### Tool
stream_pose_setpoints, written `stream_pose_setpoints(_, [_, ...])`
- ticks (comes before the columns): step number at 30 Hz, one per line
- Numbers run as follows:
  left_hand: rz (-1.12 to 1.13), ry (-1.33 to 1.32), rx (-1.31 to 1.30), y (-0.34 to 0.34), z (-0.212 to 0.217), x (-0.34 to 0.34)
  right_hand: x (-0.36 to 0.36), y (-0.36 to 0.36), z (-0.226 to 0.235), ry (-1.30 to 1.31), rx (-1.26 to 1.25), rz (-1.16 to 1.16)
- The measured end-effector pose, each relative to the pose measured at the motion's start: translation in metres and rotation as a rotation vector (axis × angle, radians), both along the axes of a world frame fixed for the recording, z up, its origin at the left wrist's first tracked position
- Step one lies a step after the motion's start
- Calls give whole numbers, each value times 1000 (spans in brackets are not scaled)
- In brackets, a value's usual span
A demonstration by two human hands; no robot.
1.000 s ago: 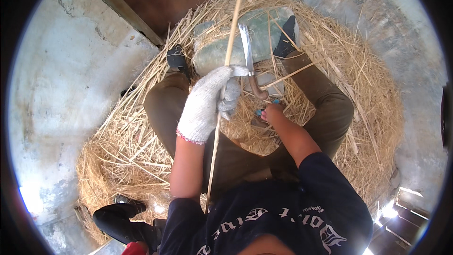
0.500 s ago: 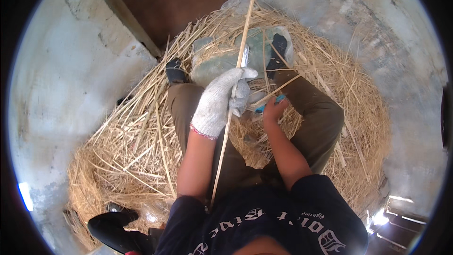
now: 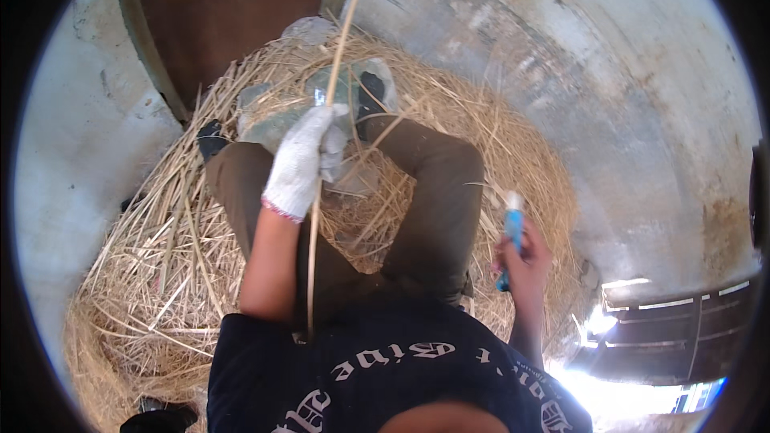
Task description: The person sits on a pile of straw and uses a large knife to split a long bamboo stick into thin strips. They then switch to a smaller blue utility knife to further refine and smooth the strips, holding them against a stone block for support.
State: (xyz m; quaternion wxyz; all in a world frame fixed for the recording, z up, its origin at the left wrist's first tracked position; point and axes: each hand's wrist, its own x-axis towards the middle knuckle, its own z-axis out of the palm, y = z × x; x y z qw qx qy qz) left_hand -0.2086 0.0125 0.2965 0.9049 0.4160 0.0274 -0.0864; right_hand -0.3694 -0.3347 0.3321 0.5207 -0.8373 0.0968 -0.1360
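My left hand (image 3: 298, 162) wears a white knitted glove and is closed around a long, thin bamboo strip (image 3: 340, 50). The strip runs upright between my legs, from near my shirt to beyond the top edge. Beside it, just above the glove, a small shiny piece (image 3: 320, 97) shows; its kind I cannot make out. My bare right hand (image 3: 528, 263) is out to the right of my knee, closed on a blue-handled tool (image 3: 514, 226) with a pale upper end. A thin, curled sliver (image 3: 485, 185) lies near that end.
A heap of shavings and split strips (image 3: 160, 273) surrounds my legs. A greenish stone block (image 3: 273, 124) lies between my feet. A curved, stained wall (image 3: 626, 136) rises right, and a brown door panel (image 3: 228, 12) stands ahead. Someone's dark shoe (image 3: 164, 415) is at lower left.
My right hand has swung away from the gloved hand, out to the right and closer to my body, with the blue-handled tool. My view has shifted right; the left hand still grips the strip.
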Motion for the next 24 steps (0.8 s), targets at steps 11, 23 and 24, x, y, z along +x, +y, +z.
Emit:
stream_pose_setpoints(11, [-90, -50, 83, 17, 13, -57, 67, -34, 66, -399, -567, -470])
stream_pose_setpoints(23, [-379, 152, -212, -47, 52, -17, 253, 42, 97, 25, -331, 609])
stream_pose_setpoints(24, [-329, 162, -120, -54, 46, -14, 263, 44, 75, -5, -384, 550])
